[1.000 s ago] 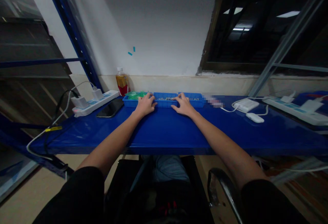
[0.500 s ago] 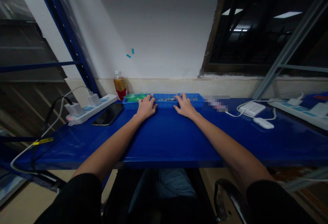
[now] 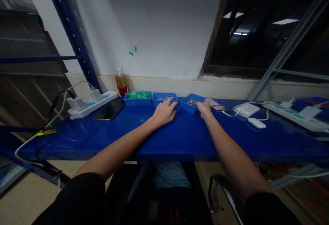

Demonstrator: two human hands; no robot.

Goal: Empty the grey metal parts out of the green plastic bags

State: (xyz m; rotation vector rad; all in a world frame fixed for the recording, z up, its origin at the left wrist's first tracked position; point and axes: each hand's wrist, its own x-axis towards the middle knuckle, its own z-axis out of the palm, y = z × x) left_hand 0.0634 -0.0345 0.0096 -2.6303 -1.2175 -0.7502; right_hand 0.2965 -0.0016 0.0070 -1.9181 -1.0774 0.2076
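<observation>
Three small blue bins stand along the back of the table. My right hand (image 3: 204, 109) grips the near right corner of the right bin (image 3: 189, 108), which is turned askew and contains small metal parts (image 3: 191, 102). My left hand (image 3: 164, 112) is in front of the middle bin (image 3: 156, 103), fingers apart and holding nothing. Small pale and metallic pieces lie in that middle bin, partly hidden by my fingers. The left bin (image 3: 138, 103) holds green plastic-looking packets (image 3: 140, 95).
On the blue table (image 3: 174, 142) are a drink bottle (image 3: 121, 82), a dark phone (image 3: 110, 110), a left power strip (image 3: 95, 105) and a right power strip (image 3: 295, 116). A pale phone (image 3: 214, 104) lies just right of my right hand, near white chargers (image 3: 247, 109) with cables.
The right bin has been pulled away from the row and turned, with my right hand now at its corner. My left hand has moved right, from the left bin to before the middle one.
</observation>
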